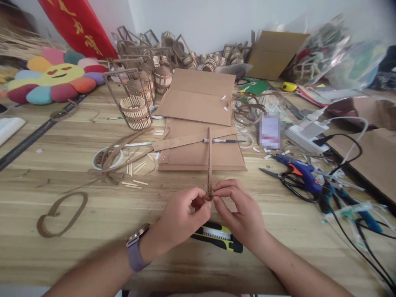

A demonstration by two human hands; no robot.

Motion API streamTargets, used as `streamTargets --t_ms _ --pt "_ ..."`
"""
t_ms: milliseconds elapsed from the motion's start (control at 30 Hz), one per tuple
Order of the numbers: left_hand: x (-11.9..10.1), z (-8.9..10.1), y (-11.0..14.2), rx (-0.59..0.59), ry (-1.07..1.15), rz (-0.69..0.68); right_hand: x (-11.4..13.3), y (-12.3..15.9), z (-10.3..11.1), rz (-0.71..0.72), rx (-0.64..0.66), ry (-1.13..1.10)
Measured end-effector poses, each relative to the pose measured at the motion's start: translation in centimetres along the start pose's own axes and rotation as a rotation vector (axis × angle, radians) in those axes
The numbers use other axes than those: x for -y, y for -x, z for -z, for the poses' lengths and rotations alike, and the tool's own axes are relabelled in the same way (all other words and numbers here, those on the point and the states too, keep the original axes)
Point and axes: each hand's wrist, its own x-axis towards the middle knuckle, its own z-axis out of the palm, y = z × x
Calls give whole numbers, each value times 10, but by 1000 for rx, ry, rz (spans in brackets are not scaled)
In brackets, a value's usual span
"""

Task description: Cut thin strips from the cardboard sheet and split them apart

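Both hands meet at the near end of a narrow cardboard strip [209, 161], which points away from me over the cardboard sheets. My left hand [187, 210] pinches that end between thumb and fingers. My right hand [239, 206] pinches the same end from the other side, fingertips touching the strip. Partly hidden beneath the hands lies a yellow and black utility knife [219, 236]. Beyond them, a pen [224, 141] and a wider cardboard strip [176, 142] rest on a cardboard sheet [185, 159].
Small stick-and-cardboard buckets [135, 112] stand at the back. Scissors [293, 185], a blue glue gun [301, 175], a power strip [309, 134] and cables fill the right side. Left are a curled cardboard strip [63, 212], a white bowl [119, 163] and loose sticks [133, 185].
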Motion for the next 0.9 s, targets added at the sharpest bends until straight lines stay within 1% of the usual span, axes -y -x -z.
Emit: streamTargets --t_ms 167,233,333,433,533,667,800,900 --pt "3 -6 -4 2 202 200 3 6 -10 68 -51 70" --pt "5 -7 -4 17 266 247 4 8 -12 75 -61 93" --pt "6 -7 -5 6 276 274 6 10 -15 71 -57 107" --pt "5 -6 -6 -29 254 270 7 12 -16 78 -48 97" --pt "2 -7 -6 -37 238 259 7 12 -17 82 -59 83" --pt "1 -8 -3 -22 190 193 4 11 -15 20 -21 53" --pt "4 -3 -4 34 109 101 0 4 -11 -35 42 -90" --pt "5 2 -4 75 30 27 -1 0 -7 -22 65 -110"
